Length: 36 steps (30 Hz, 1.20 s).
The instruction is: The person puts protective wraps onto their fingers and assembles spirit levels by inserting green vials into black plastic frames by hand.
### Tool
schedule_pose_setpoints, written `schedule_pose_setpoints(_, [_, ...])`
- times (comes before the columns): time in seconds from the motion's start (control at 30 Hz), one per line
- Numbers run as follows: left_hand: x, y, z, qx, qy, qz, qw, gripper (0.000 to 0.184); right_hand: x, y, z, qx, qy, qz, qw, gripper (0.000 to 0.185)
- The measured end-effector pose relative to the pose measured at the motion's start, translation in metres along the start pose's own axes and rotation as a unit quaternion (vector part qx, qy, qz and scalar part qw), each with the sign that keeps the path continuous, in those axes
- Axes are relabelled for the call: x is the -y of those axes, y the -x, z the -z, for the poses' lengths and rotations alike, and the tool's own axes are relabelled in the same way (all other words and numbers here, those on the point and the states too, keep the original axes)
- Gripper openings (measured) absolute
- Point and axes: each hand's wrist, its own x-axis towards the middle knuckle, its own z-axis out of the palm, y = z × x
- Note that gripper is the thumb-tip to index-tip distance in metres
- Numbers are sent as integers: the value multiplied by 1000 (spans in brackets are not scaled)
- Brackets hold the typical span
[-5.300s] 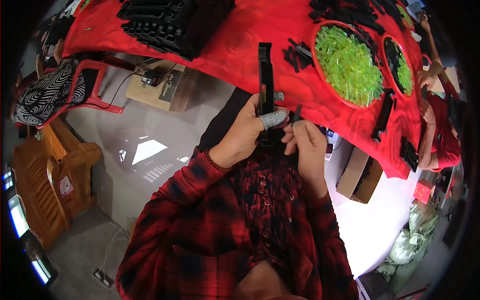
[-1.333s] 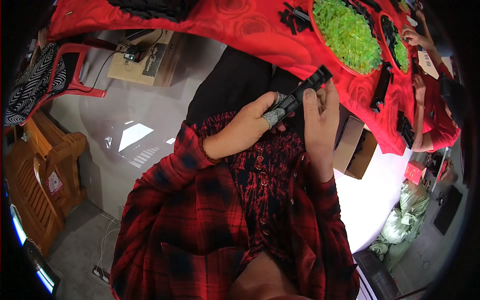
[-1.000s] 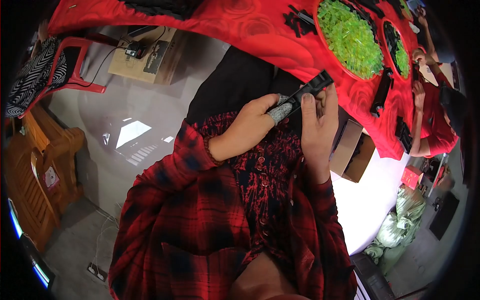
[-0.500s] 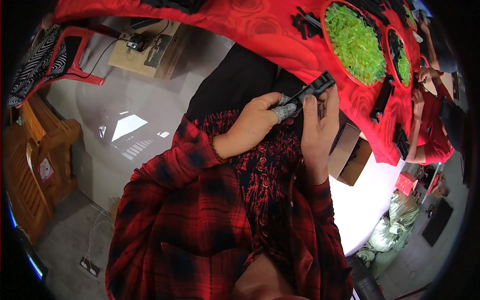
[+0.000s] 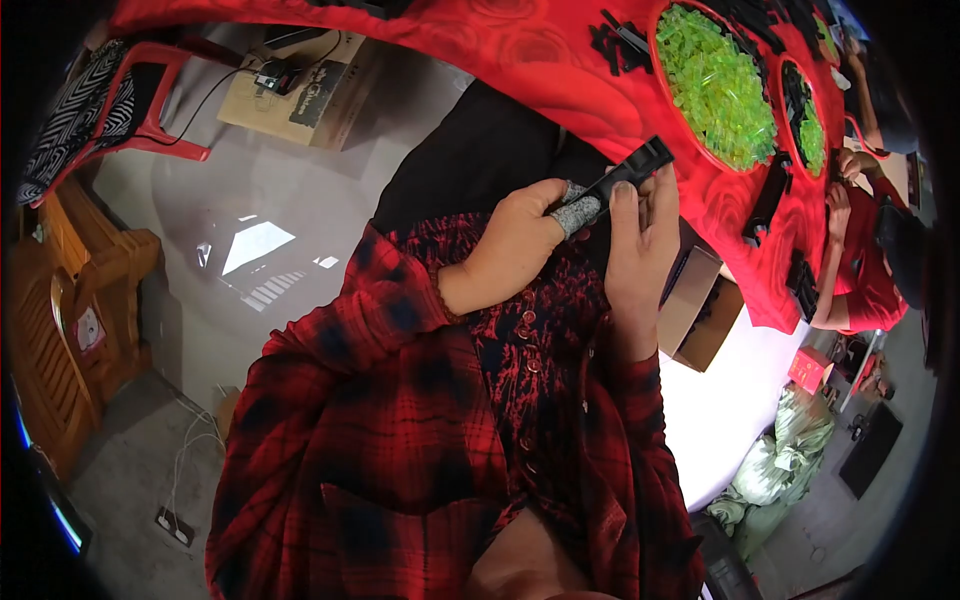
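Black part (image 5: 640, 163): long and narrow, it lay aslant in both hands above the lap, near the edge of the surface, its far end pointing up and to the right.
Left hand (image 5: 512, 245): pinched the near end of the part between thumb and fingers.
Finger sleeves (image 5: 577, 216): grey and speckled, they covered the left thumb and a finger close to it.
Right hand (image 5: 641, 240): pinched the part toward its far end, thumb on the near side, fingers partly hidden behind.
Surface (image 5: 600, 112): wore a red cloth with a rose pattern.
Bowl (image 5: 671, 100): stood on the cloth, filled with green pieces (image 5: 718, 90).
Strips (image 5: 617, 47): black, they lay loose just left of the bowl.
Carton (image 5: 688, 302): sat low beside the right wrist.
Co-worker (image 5: 868, 265): was at the far right, in red.
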Motion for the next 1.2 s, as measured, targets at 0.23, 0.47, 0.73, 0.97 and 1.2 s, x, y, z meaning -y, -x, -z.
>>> schedule_pose_setpoints(0.23, [-9, -1, 0, 8, 80, 29, 996, 13, -5, 3, -3, -3, 7, -10, 1000, 51])
schedule_pose_setpoints(0.47, [-8, -3, 1, 9, 41, 16, 999, 12, -18, 10, -5, -53, 95, 68, 992, 52])
schedule_pose_setpoints(0.73, [-13, -13, 2, 83, -139, 30, 986, 19, -14, -4, 3, -63, 11, 21, 998, 49])
schedule_pose_setpoints(0.97, [-23, -1, 14, 187, 84, 110, 973, 48, -21, -15, 23, -14, 18, -57, 998, 47])
schedule_pose_setpoints(1.2, [-20, -3, 30, 220, 242, 161, 931, 52, -17, -13, 17, -9, 22, -61, 998, 48])
